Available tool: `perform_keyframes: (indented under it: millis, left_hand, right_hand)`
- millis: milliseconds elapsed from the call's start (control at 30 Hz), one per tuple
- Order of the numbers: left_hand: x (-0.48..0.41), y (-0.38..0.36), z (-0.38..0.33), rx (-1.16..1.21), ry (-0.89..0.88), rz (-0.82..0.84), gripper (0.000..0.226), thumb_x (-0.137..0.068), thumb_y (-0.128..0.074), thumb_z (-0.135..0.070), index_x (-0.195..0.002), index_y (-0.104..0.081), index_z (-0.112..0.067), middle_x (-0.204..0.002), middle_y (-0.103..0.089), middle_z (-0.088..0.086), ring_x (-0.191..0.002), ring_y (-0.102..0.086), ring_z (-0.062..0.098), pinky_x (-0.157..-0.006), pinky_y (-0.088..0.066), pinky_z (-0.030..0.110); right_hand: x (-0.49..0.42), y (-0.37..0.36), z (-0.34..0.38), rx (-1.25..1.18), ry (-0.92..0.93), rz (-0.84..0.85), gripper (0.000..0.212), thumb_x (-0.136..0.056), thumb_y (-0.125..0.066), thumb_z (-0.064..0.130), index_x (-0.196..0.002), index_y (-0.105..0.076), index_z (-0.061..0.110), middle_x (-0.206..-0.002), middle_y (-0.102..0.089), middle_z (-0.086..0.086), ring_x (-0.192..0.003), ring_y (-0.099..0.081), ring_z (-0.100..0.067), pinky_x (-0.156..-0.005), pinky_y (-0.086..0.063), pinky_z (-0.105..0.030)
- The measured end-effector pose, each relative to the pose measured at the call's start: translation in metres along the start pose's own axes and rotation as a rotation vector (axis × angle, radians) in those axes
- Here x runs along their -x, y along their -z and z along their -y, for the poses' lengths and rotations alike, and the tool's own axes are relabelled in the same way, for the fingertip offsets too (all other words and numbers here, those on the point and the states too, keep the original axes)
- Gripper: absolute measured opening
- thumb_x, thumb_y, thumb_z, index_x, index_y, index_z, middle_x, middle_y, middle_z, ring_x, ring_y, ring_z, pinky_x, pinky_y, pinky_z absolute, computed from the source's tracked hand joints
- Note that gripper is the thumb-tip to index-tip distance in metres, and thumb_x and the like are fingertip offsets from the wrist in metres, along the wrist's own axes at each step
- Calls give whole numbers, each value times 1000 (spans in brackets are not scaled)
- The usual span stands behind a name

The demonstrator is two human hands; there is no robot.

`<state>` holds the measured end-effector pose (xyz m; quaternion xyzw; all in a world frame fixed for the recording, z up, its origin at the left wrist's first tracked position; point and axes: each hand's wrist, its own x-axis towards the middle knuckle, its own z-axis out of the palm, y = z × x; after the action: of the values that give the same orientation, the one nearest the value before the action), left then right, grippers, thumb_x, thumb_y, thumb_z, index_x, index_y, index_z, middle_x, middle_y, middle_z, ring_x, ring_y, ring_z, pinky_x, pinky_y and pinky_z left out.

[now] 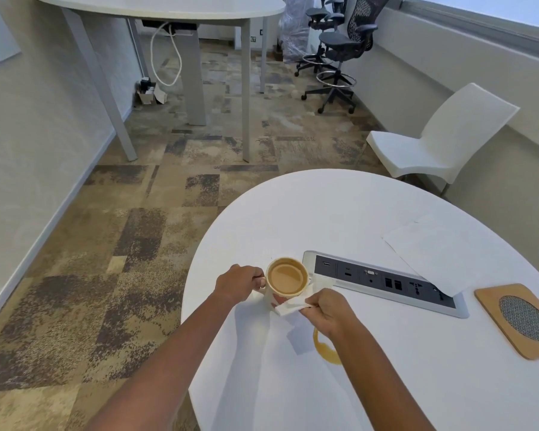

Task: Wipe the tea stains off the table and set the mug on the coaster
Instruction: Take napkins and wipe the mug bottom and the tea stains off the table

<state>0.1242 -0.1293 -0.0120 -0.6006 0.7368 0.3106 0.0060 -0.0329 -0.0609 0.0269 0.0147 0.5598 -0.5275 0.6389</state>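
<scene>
A cream mug (287,277) full of milky tea is held by its handle in my left hand (238,283), raised a little above the white round table (355,213). My right hand (327,311) pinches a white tissue (293,304) against the mug's lower side. A brown ring-shaped tea stain (321,349) lies on the table just below my right wrist, partly hidden by it. The wooden coaster (521,320) with a mesh centre lies at the table's right edge, well apart from the mug.
A recessed power and data socket strip (383,281) runs across the table between mug and coaster. A sheet of white paper (439,256) overlaps its far end. A white chair (442,144) stands beyond the table; another table (168,7) and office chairs (339,51) stand farther back.
</scene>
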Motion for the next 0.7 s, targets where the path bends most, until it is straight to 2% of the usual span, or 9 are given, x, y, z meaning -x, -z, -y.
perform_keyframes:
  millis: [100,167,233,300,367,467,567,633,700]
  left_hand:
    - [1,1,-1,2,-14,2,27,-97,-36,-24,-100,-62,-17,-93,-59,3,-115,-42,23,-79,-34,31]
    - [2,2,-1,-10,-23,1,27,-97,-36,-23,-99,-62,-16,-88,-53,-2,-114,-42,23,-75,-32,30]
    - [2,3,-2,-24,-24,0,28,-97,-35,-23,-99,-62,-16,-90,-56,-2,-109,-44,23,-74,-32,30]
    - [2,3,-2,-15,-19,-2,27,-97,-36,-23,-100,-63,-17,-97,-63,2,-98,-44,22,-73,-34,30]
    - [2,3,-2,3,-12,2,27,-97,-36,-23,-100,-62,-16,-99,-62,5,-103,-43,23,-76,-34,31]
    - [3,1,-3,36,-3,3,26,-96,-37,-20,-97,-62,-14,-92,-58,8,-112,-42,25,-77,-34,31]
    - [3,-1,-3,61,6,-5,24,-93,-37,-16,-83,-59,-18,-85,-54,4,-98,-46,29,-72,-33,29]
    - [2,-3,-3,64,11,-6,21,-92,-39,-16,-76,-51,-20,-84,-53,3,-84,-45,27,-70,-33,28]
    - [0,-4,-2,57,9,-9,20,-93,-40,-17,-75,-47,-19,-85,-54,2,-82,-46,26,-70,-33,28]
  right_hand:
    - [-5,2,4,305,119,13,43,-83,-17,-24,-105,-49,-7,-97,-56,-23,-97,-55,-37,-84,-46,-42]
    - [-18,3,5,517,202,37,44,-81,-20,-22,-105,-52,-3,-76,-53,-11,-73,-53,-23,-65,-44,-30]
    - [-30,4,8,698,281,81,41,-78,-26,-18,-97,-59,-3,-73,-54,-8,-70,-51,-23,-61,-39,-28]
    - [-36,3,14,824,359,147,26,-74,-36,-6,-74,-60,5,-67,-53,-6,-64,-49,-19,-59,-37,-25]
    - [-39,1,24,928,413,229,19,-71,-41,1,-67,-56,13,-63,-52,-3,-59,-47,-15,-54,-37,-24]
    - [-58,4,34,1032,411,326,30,-74,-33,-11,-69,-54,10,-61,-50,-6,-57,-47,-19,-50,-39,-22]
    - [-79,5,36,1082,359,367,42,-74,-24,-22,-78,-57,3,-64,-53,-8,-59,-50,-20,-53,-42,-24]
    - [-89,5,34,1084,335,431,47,-82,-26,-19,-89,-65,5,-63,-59,-3,-57,-51,-13,-48,-41,-18]
    - [-96,5,28,1059,311,473,46,-92,-29,-7,-89,-69,15,-59,-64,9,-56,-53,-7,-49,-38,-15]
